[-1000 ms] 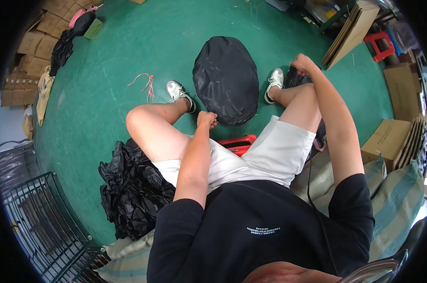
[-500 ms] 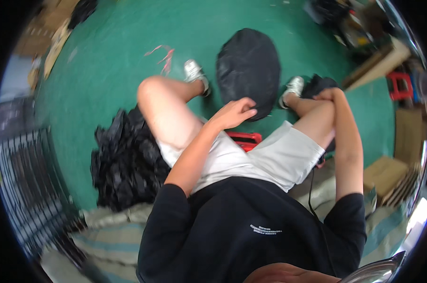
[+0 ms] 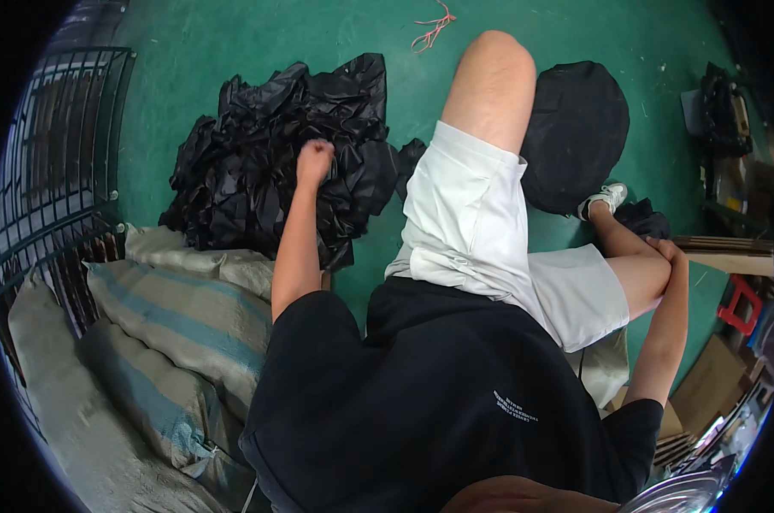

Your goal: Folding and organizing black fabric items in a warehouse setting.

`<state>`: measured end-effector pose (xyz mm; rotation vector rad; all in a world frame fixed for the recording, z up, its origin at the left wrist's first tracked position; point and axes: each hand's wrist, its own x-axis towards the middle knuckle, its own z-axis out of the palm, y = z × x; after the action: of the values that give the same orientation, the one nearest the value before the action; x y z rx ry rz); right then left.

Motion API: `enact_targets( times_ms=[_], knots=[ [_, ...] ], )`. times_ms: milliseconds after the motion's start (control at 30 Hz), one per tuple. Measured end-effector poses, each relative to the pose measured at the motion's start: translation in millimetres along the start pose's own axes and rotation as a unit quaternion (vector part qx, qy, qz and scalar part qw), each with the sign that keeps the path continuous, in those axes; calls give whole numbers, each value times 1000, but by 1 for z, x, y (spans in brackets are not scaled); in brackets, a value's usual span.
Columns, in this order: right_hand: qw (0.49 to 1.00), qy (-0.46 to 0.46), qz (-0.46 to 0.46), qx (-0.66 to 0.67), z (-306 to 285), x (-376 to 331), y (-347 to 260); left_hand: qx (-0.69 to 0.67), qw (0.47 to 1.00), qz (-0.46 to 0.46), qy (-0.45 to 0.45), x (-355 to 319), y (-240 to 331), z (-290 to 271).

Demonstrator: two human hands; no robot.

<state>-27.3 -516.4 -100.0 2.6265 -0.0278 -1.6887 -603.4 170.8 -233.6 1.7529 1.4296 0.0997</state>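
Note:
My left hand (image 3: 316, 161) is over a crumpled heap of thin, shiny black sheets or bags (image 3: 241, 162) on the floor to my left. Its fingers are curled together and slightly blurred, so whether they pinch a piece is hidden. On my right knee rests my right hand (image 3: 667, 250), fingers laid loosely over it, holding nothing. A rounded, flat black cover-like piece (image 3: 579, 137) lies on the floor between my legs, partly behind my left knee.
Stuffed woven sacks (image 3: 182, 316) lie at the lower left beside a metal rack (image 3: 62, 162). A pink string (image 3: 434, 30) lies on the green floor ahead. At the right are a red plastic stool (image 3: 740, 305), cardboard (image 3: 707, 380) and a dark bundle (image 3: 643, 221) by my foot.
My left hand has moved from above the rounded black piece to the black heap at my left, its fingers now closed. My view and body have turned left. The right hand stays on my knee.

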Motion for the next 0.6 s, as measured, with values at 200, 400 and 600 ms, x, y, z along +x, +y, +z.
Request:
enact_targets(
  times_ms=[200, 400, 600],
  knots=[
    [993, -11, 36, 109, 6, -14, 30, -172, 920, -234, -264, -47, -81, 94],
    [992, 33, -4, 124, -1, -15, 24, 134, 969, -75, -193, -65, -126, 162],
    [974, 35, 46, 218, -3, -38, 50, 146, 973, -115, -140, -86, -62, 197]
  ],
)
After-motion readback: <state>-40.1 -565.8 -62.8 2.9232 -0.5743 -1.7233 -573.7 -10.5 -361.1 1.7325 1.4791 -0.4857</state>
